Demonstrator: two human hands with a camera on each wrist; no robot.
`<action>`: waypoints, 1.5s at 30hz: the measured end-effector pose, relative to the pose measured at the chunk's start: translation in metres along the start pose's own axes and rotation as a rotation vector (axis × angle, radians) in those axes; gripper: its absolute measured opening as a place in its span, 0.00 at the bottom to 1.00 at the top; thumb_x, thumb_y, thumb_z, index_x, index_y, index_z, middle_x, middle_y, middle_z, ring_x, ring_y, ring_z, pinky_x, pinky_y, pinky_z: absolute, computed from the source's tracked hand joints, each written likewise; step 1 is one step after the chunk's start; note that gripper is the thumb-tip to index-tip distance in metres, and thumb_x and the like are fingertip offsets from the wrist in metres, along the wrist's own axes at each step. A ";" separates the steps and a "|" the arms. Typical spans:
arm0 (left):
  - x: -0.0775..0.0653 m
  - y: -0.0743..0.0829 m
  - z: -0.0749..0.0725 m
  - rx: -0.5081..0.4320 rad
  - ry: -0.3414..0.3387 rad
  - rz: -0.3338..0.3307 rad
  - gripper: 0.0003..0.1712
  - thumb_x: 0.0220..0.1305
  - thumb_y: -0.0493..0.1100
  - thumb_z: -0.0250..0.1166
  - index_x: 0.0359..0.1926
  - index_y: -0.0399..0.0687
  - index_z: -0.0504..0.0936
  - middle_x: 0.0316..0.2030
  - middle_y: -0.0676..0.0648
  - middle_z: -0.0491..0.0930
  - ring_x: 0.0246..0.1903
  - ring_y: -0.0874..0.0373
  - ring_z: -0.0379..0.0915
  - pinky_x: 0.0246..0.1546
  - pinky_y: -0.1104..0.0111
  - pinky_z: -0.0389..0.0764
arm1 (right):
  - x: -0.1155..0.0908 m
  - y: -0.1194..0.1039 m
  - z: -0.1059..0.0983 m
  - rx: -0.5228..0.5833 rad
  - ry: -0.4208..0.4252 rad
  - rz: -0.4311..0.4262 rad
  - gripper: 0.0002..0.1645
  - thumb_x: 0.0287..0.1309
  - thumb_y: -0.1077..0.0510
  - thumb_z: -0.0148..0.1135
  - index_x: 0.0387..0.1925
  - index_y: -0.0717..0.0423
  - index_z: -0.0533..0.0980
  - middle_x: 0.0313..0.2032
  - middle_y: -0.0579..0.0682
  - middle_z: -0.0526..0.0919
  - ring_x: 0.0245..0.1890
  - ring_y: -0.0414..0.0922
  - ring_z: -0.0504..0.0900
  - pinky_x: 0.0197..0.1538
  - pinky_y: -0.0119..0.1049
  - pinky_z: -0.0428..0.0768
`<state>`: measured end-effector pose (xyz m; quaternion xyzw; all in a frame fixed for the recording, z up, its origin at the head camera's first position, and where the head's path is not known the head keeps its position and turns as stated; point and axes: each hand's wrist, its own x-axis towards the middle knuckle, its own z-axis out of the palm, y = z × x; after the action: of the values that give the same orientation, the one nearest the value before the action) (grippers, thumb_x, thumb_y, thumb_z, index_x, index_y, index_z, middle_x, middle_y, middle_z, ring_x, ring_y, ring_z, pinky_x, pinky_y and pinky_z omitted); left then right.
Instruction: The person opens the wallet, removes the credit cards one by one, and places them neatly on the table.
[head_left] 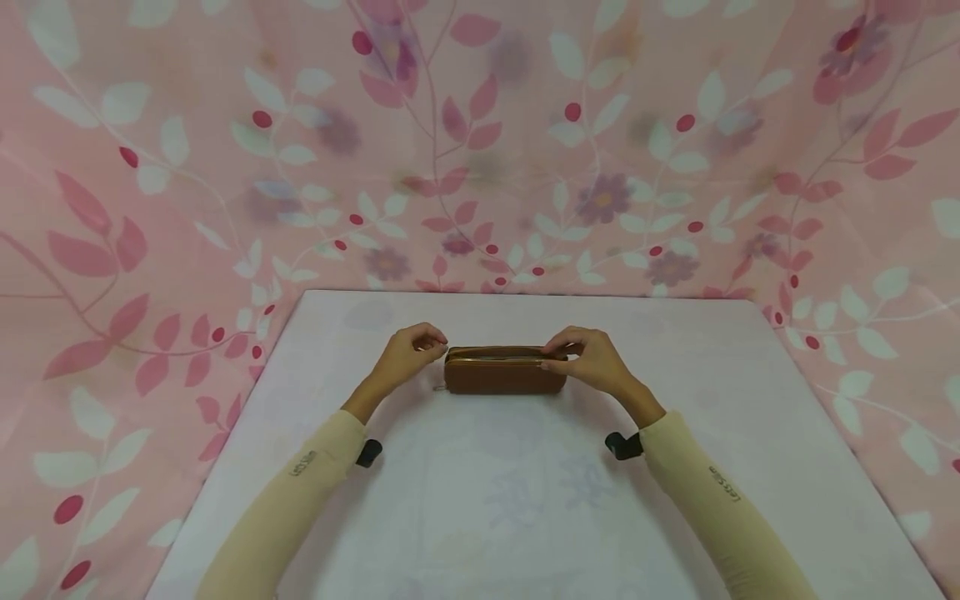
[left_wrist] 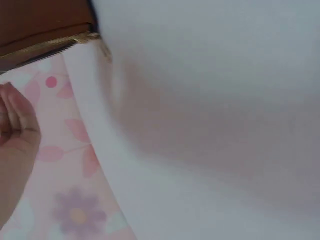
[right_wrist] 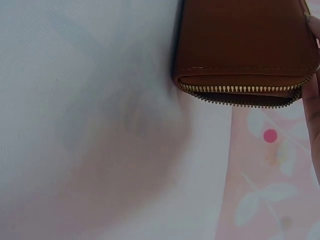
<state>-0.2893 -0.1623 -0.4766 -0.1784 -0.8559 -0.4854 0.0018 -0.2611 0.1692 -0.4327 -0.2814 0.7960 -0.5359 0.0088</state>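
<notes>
A brown zip-around wallet (head_left: 506, 379) stands on its long edge on the white table, its gold-toothed zipper undone along the top. At the wallet's right end, my right hand (head_left: 592, 357) grips the upper rim between thumb and fingers. The right wrist view shows the unzipped end (right_wrist: 245, 80) and part of the fingers (right_wrist: 312, 110) at its edge. My left hand (head_left: 408, 354) is by the upper left corner, fingers loosely curled, the fingertips close to the rim. A zipper pull (left_wrist: 105, 50) hangs at the wallet's left end.
The white tabletop (head_left: 495, 500) reaches back to a pink floral cloth backdrop (head_left: 480, 167), which also covers both sides. Dark wrist devices (head_left: 624, 446) sit below the cuffs of the pale yellow sleeves (head_left: 697, 483).
</notes>
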 end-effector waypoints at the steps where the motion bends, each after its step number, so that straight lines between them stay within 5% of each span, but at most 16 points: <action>1: 0.001 0.003 0.001 -0.047 -0.012 0.027 0.09 0.51 0.46 0.64 0.34 0.49 0.78 0.30 0.52 0.77 0.31 0.59 0.73 0.31 0.66 0.74 | 0.000 0.001 0.000 0.001 0.003 0.007 0.15 0.38 0.65 0.69 0.33 0.67 0.77 0.34 0.63 0.77 0.34 0.59 0.75 0.39 0.55 0.72; 9: 0.006 0.012 0.007 -0.135 -0.108 0.070 0.21 0.41 0.47 0.71 0.40 0.48 0.78 0.35 0.50 0.77 0.36 0.59 0.72 0.36 0.70 0.75 | -0.001 0.007 -0.001 0.019 -0.004 0.056 0.18 0.39 0.62 0.69 0.36 0.66 0.76 0.37 0.61 0.76 0.35 0.59 0.74 0.40 0.54 0.72; 16: 0.001 0.029 0.001 -0.199 -0.202 0.093 0.28 0.41 0.38 0.71 0.46 0.35 0.73 0.40 0.39 0.74 0.41 0.47 0.69 0.45 0.56 0.70 | -0.007 0.018 0.002 0.095 -0.003 0.078 0.20 0.42 0.62 0.67 0.39 0.68 0.74 0.39 0.63 0.75 0.38 0.60 0.73 0.42 0.51 0.72; 22: -0.006 0.039 -0.004 -0.143 -0.265 0.091 0.36 0.39 0.40 0.72 0.51 0.35 0.69 0.47 0.38 0.68 0.47 0.44 0.64 0.50 0.51 0.64 | -0.008 0.022 0.005 0.103 0.039 0.025 0.17 0.44 0.66 0.64 0.39 0.67 0.74 0.39 0.65 0.74 0.37 0.59 0.73 0.42 0.47 0.73; 30: -0.010 0.024 0.005 -0.069 -0.276 0.079 0.51 0.31 0.50 0.75 0.58 0.42 0.62 0.50 0.42 0.60 0.50 0.48 0.58 0.53 0.54 0.61 | -0.011 0.017 0.011 -0.068 -0.009 0.034 0.41 0.32 0.61 0.73 0.52 0.66 0.66 0.48 0.64 0.64 0.46 0.60 0.66 0.49 0.55 0.65; 36: -0.009 0.005 0.011 0.050 -0.269 0.110 0.59 0.24 0.60 0.75 0.62 0.54 0.57 0.53 0.50 0.54 0.52 0.57 0.55 0.56 0.61 0.58 | -0.010 0.037 0.014 -0.104 -0.056 0.020 0.55 0.29 0.56 0.75 0.60 0.63 0.55 0.53 0.62 0.57 0.51 0.58 0.59 0.53 0.53 0.61; 45: -0.012 0.004 0.010 0.037 -0.275 0.149 0.63 0.23 0.58 0.75 0.63 0.48 0.53 0.54 0.47 0.53 0.53 0.54 0.54 0.55 0.57 0.58 | -0.011 0.049 0.019 -0.117 -0.044 0.082 0.60 0.26 0.46 0.74 0.63 0.53 0.53 0.54 0.52 0.56 0.54 0.47 0.58 0.56 0.44 0.62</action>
<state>-0.2752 -0.1559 -0.4805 -0.3059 -0.8414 -0.4389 -0.0761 -0.2671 0.1716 -0.4858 -0.2602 0.8364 -0.4813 0.0317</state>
